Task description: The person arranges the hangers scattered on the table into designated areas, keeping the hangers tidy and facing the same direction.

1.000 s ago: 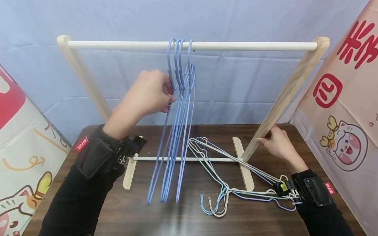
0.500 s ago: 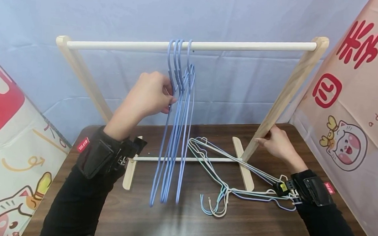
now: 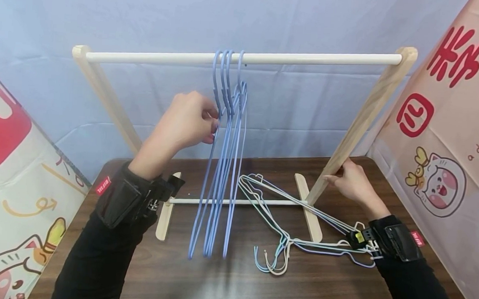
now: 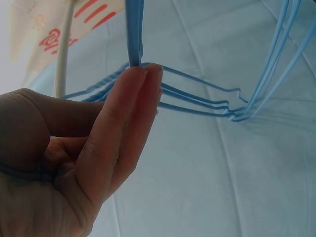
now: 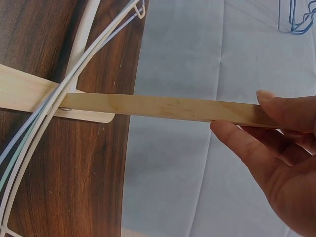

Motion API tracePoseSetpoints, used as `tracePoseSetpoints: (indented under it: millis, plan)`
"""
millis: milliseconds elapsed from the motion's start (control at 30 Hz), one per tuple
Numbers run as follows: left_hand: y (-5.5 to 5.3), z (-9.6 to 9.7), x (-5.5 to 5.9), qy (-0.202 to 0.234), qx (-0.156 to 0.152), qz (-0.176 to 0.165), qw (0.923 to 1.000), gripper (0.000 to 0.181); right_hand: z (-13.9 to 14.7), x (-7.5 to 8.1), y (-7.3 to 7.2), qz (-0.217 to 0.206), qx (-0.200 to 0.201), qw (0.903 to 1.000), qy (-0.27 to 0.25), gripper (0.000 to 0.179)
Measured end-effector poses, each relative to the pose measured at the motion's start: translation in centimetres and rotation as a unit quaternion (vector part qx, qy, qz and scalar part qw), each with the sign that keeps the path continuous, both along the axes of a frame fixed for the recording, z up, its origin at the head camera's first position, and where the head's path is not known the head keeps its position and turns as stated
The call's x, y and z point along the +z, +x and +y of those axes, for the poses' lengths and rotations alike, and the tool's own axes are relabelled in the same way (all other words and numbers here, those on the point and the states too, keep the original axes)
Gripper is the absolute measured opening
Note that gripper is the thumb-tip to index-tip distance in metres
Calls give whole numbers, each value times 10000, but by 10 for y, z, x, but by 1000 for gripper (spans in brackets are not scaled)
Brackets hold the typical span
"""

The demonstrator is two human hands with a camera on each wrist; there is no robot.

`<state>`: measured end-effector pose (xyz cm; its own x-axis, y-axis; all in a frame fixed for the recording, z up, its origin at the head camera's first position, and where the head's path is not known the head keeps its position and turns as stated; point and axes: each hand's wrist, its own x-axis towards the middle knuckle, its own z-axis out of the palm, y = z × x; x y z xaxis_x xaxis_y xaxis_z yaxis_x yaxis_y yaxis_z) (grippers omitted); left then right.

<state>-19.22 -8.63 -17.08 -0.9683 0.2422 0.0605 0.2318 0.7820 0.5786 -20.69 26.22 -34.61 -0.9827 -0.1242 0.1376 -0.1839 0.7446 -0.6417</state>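
Several blue wire hangers [image 3: 222, 166] hang by their hooks from the white top rail [image 3: 309, 59] of a wooden rack. My left hand [image 3: 188, 119] pinches the leftmost hanger just below its hook. In the left wrist view, fingertips [image 4: 133, 79] of that hand meet the blue wire, and the thumb tip is hidden behind the fingers. My right hand [image 3: 353, 185] grips the rack's right wooden post [image 3: 352, 126] low down. In the right wrist view, the thumb and fingers lie on opposite edges of the post [image 5: 173, 107].
More wire hangers [image 3: 289, 240], white, green and blue, lie piled on the brown table [image 3: 168, 276], partly across the rack's right foot [image 3: 312, 225] and by my right wrist. A lower white bar [image 3: 261, 202] joins the feet. Cloth backdrops [image 3: 291, 16] stand behind and beside.
The lower end of the leftmost hanger swings slightly right, then back left, along with small shifts of my left hand. My right hand stays on the post.
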Motion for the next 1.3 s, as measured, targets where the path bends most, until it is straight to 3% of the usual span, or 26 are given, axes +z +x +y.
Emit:
tracePoseSetpoints:
  millis: [167,567,833,1300]
  plan:
    - [0,-4,-3,62,47,-111,9999,32,0,0,0,-47,-4,10000,-46,32]
    - [0,-20,-20,88,150,-333,9993,25,0,2,1,-61,-9,10000,12,33]
    - [0,-36,-42,269,128,-635,9975,23,0,1,1,-178,3,9998,-118,33]
    - [-5,-56,-82,-398,139,-784,9960,21,-1,1,1,-149,21,9998,-115,32]
